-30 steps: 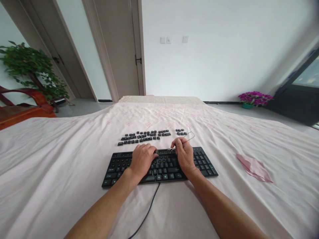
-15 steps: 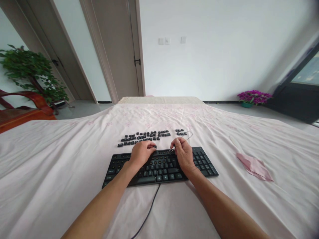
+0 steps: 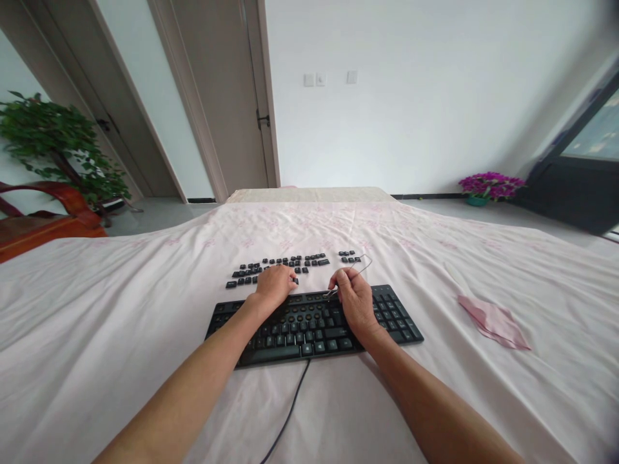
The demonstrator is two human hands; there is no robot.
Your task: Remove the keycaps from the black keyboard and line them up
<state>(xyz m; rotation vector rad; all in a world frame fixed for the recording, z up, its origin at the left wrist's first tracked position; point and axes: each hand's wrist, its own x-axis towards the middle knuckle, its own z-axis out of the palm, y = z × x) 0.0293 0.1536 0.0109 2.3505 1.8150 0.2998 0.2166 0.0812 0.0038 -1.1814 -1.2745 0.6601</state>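
A black keyboard (image 3: 290, 353) lies on the pink cloth, with bare switch spots in its upper rows where caps are off. Just beyond its back edge, my left hand (image 3: 276, 283) pinches a small black keycap (image 3: 295, 281) at the cloth, beside the rows of loose keycaps (image 3: 251, 272). My right hand (image 3: 355, 296) rests over the keyboard's right part, fingers closed on a thin wire keycap puller (image 3: 366, 262). The puller's loop sticks out past the hand, and its other end is by the top row of keys. The left forearm hides the keyboard's left side.
A folded pink cloth (image 3: 494, 322) lies to the right. The keyboard's cable (image 3: 290, 412) runs toward me. A second small group of keycaps (image 3: 349, 256) sits behind my right hand. A wooden chair (image 3: 62, 212) stands at the left.
My left hand has moved forward and slightly left, carrying the keycap from the keyboard's back edge to the cloth by the loose caps. My right hand stays nearly still with the puller.
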